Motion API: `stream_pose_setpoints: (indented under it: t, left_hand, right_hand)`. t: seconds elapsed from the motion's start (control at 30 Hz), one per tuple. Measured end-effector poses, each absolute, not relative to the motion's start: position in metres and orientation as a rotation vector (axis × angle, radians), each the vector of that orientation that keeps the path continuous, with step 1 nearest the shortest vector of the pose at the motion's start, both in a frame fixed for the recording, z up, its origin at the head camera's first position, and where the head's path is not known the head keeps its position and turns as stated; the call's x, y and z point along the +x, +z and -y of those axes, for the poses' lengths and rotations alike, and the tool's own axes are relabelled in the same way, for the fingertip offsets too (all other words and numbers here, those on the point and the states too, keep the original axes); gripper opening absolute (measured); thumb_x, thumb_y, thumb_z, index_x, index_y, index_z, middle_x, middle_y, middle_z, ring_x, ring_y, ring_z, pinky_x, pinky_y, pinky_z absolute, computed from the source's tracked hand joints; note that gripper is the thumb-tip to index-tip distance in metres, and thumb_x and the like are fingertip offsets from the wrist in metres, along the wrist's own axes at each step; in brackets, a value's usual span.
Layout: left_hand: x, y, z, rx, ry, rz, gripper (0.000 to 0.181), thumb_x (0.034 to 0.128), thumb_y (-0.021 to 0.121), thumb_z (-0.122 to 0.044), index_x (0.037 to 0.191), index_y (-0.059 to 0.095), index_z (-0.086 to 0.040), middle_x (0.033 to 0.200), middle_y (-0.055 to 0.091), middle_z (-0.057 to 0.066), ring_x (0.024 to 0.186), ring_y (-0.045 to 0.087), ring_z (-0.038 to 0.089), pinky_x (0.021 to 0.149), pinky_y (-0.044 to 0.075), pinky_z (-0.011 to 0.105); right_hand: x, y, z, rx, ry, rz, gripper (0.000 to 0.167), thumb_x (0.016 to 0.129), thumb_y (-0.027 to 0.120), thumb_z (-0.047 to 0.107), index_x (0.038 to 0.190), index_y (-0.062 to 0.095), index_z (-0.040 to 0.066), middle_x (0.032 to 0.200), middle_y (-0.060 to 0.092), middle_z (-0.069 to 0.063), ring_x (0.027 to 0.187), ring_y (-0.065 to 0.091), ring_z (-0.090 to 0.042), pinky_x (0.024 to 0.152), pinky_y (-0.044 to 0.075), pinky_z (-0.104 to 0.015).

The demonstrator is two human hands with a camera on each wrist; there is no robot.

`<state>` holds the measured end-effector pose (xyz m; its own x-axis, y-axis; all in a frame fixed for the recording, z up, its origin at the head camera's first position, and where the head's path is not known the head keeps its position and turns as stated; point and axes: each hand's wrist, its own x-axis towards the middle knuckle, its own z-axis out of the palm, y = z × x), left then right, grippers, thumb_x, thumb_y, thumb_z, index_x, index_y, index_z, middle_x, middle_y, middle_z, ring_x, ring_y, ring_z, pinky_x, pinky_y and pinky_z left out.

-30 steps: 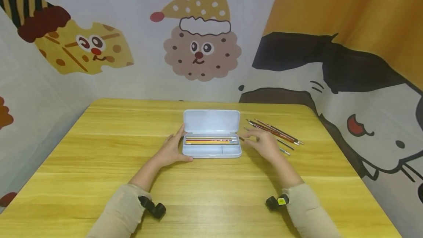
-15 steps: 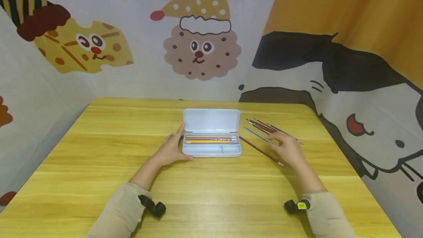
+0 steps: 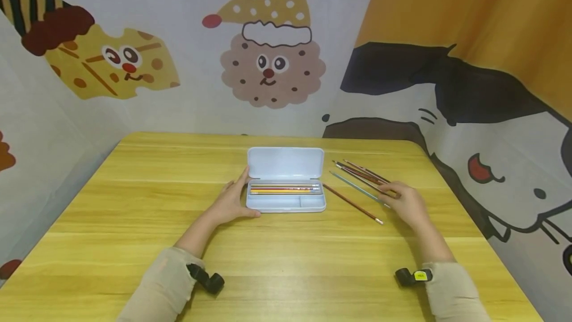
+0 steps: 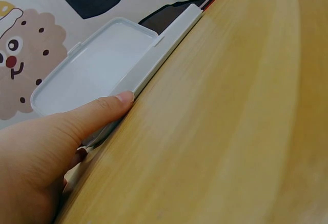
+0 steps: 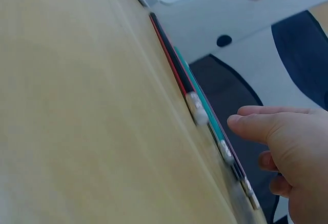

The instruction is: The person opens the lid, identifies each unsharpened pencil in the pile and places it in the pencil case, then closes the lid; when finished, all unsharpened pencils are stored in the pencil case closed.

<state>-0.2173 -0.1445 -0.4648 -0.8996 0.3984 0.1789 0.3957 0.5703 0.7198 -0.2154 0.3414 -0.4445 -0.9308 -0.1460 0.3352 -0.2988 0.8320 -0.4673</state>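
A white pencil case (image 3: 286, 209) lies with its lid (image 3: 286, 163) raised, several pencils (image 3: 286, 189) side by side in its long rear compartment. Around its left end, my left hand (image 3: 230, 204) holds it, thumb on the front edge and fingers behind; the left wrist view shows the thumb on the rim. My right hand (image 3: 408, 205) hovers by the rear ends of several dark pencils (image 3: 362, 173), thumb and forefinger extended, nothing visibly pinched in the right wrist view. A light-blue pencil (image 3: 357, 188) runs toward its fingertips. A red-brown pencil (image 3: 353, 204) lies nearer the case.
The wood-grain table (image 3: 286, 267) reaches back to a cartoon-printed cloth (image 3: 187, 113). In the case, a small divider (image 3: 301, 203) splits the front compartment in two. A black wrist camera sits on each sleeve.
My right hand has moved right, away from the case and the red-brown pencil, past the light-blue pencil to the dark pencils' ends. The left hand and case stay in place.
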Motion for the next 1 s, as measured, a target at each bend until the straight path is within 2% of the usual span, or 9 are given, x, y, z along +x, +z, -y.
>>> stream_pose_setpoints:
  t: [0.1,0.2,0.4,0.7,1.0]
  left_hand:
    - [-0.217,-0.466,0.145,0.707,1.267,-2.787,0.134,0.0630,0.088,-0.041,0.153,-0.004,-0.005,0.147,0.041,0.006,0.140,0.026,0.026,0.114,0.001,0.051]
    - [-0.217,-0.466,0.145,0.712,1.258,-2.796,0.134,0.0628,0.088,-0.041,0.153,-0.005,-0.005,0.147,0.041,0.007,0.139,0.027,0.027,0.114,0.002,0.052]
    - [-0.218,-0.466,0.145,0.715,1.258,-2.794,0.134,0.0631,0.088,-0.042,0.153,-0.006,-0.006,0.147,0.041,0.006,0.139,0.026,0.026,0.113,0.001,0.052]
    - [-0.218,-0.466,0.145,0.720,1.256,-2.791,0.134,0.0638,0.087,-0.043,0.153,-0.007,-0.009,0.147,0.041,0.006,0.140,0.025,0.026,0.113,0.002,0.053]
    - [-0.220,-0.467,0.145,0.723,1.249,-2.797,0.133,0.0641,0.087,-0.043,0.153,-0.005,-0.005,0.147,0.041,0.006,0.140,0.026,0.026,0.113,0.002,0.053]
  right_hand:
    - [-0.216,-0.446,-0.349,0.302,0.783,2.747,0.022,0.086,0.074,0.020,0.106,0.072,0.011,0.112,0.066,-0.012,0.101,0.060,-0.039,0.082,0.045,-0.057]
    - [-0.216,-0.446,-0.354,0.276,0.774,2.773,0.023,0.086,0.073,0.020,0.107,0.072,0.011,0.114,0.065,-0.014,0.107,0.057,-0.041,0.087,0.041,-0.061]
    - [-0.213,-0.445,-0.356,0.223,0.733,2.849,0.026,0.087,0.072,0.023,0.110,0.071,0.010,0.116,0.065,-0.016,0.110,0.055,-0.043,0.089,0.037,-0.063]
    - [-0.212,-0.448,-0.356,0.202,0.726,2.877,0.022,0.092,0.066,0.021,0.110,0.070,0.009,0.117,0.063,-0.019,0.109,0.054,-0.045,0.087,0.039,-0.064]
    - [-0.210,-0.449,-0.355,0.187,0.701,2.867,0.021,0.095,0.061,0.020,0.110,0.070,0.009,0.122,0.060,-0.022,0.114,0.049,-0.049,0.089,0.036,-0.068]
